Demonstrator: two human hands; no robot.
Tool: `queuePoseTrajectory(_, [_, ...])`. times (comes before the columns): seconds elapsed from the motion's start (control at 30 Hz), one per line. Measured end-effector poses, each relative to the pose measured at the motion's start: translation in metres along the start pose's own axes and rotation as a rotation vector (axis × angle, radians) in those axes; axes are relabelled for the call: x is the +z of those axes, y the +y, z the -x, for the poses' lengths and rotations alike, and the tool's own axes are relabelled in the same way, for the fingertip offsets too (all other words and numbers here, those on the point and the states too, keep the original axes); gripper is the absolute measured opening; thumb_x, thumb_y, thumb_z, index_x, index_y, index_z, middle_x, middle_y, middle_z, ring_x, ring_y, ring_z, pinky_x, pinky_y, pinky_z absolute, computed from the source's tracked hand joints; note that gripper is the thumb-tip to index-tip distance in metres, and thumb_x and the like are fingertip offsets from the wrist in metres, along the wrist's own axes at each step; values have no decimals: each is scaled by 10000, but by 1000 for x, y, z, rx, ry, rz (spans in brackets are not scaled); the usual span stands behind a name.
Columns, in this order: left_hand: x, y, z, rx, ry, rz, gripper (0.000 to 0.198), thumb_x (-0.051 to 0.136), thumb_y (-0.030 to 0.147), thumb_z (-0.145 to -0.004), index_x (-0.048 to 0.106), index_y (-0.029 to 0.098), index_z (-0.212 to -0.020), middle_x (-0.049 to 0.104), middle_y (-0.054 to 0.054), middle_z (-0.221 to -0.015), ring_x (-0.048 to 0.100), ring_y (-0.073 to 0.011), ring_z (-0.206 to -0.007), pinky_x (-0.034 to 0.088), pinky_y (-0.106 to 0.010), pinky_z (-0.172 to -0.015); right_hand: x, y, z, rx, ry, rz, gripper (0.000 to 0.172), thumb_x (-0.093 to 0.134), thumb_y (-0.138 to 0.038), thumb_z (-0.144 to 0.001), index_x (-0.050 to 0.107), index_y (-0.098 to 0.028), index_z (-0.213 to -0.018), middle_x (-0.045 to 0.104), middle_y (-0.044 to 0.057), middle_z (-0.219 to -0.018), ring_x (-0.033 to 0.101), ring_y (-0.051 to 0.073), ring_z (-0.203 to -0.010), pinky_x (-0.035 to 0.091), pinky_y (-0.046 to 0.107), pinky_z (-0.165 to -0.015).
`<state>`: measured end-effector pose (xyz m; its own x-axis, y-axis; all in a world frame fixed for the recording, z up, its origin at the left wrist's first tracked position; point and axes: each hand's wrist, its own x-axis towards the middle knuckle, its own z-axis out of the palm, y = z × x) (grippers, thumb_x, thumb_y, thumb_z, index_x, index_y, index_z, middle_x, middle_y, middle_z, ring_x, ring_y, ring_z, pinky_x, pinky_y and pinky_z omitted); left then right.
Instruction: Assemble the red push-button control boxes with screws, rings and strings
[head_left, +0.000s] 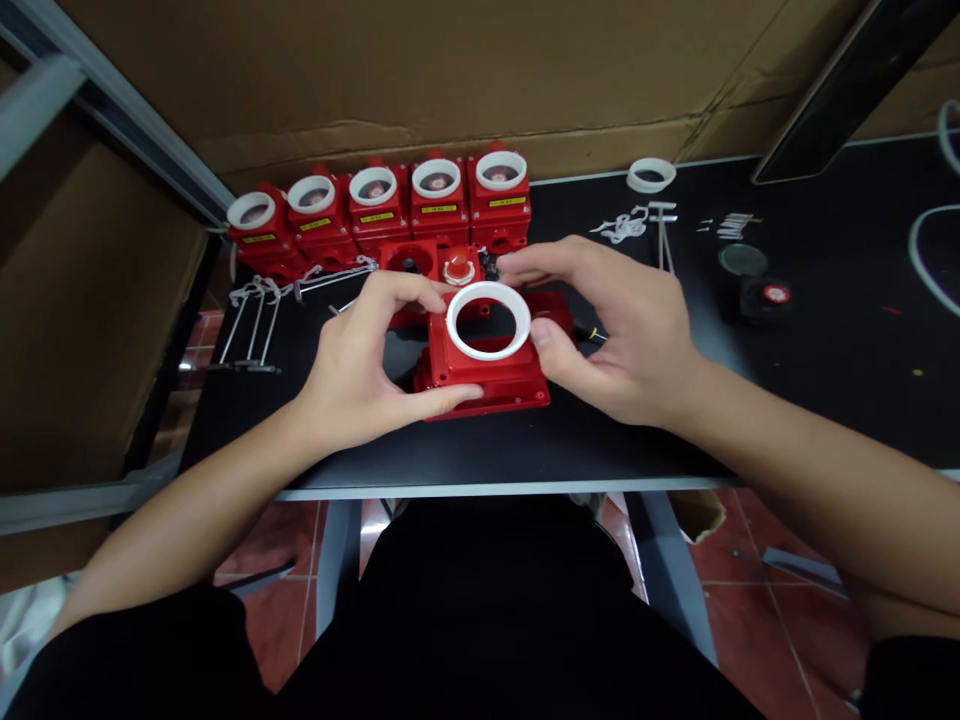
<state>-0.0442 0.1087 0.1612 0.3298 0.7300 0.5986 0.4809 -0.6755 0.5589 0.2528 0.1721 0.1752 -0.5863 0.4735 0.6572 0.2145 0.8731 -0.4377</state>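
Note:
A red box cover (487, 375) with a white ring (489, 352) round its central opening is in front of me above the black table. My left hand (367, 365) grips the cover from the left, thumb along its near side and fingers at its far left corner. My right hand (615, 335) is curved round the ring's right side with fingers and thumb apart. Its thumb tip is at the ring's edge, and its fingertips hover beyond the far rim. Whether the thumb presses on the ring I cannot tell. Another red housing part (551, 310) lies partly hidden behind the cover.
Several red boxes with white rings (501, 205) stand along the back left. Behind the cover is a red button (459, 265). Metal T-shaped brackets (259, 330) lie left. A loose white ring (651, 176), white cords (624, 226), small screws (735, 226) and a black part (765, 298) lie right.

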Motion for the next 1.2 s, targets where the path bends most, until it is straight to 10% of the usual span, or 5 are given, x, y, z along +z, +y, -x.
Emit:
queuePoseTrajectory(0.27, [-2,3,0,-11,-28,-47,724,1101,629,-926,667,330,-1423,859,-104,-1406,894,-381,-1312,773,-540,-1073,1,1,0,-33,41,-48,377,533,-176,-1237,751,-287,-1524,923,75,-1407,920,265,-1267,794,501,-1148])
queuePoseTrajectory(0.5, [-2,5,0,-36,-37,-16,690,1104,536,-940,668,342,-1439,855,-103,-1457,884,-373,-1355,773,-538,-1112,1,5,1,-6,-56,-37,626,878,-643,-1095,733,-285,-1588,857,139,-1505,861,416,-1342,735,666,-1198])
queuePoseTrajectory(1.2, [-3,3,-1,-14,-43,-52,686,1091,563,-957,673,310,-1439,861,-104,-1431,898,-344,-1303,783,-519,-1120,-11,-1,-10,-26,50,-98,338,880,-299,-1027,825,-261,-1358,852,125,-1337,817,349,-1254,690,572,-1119])
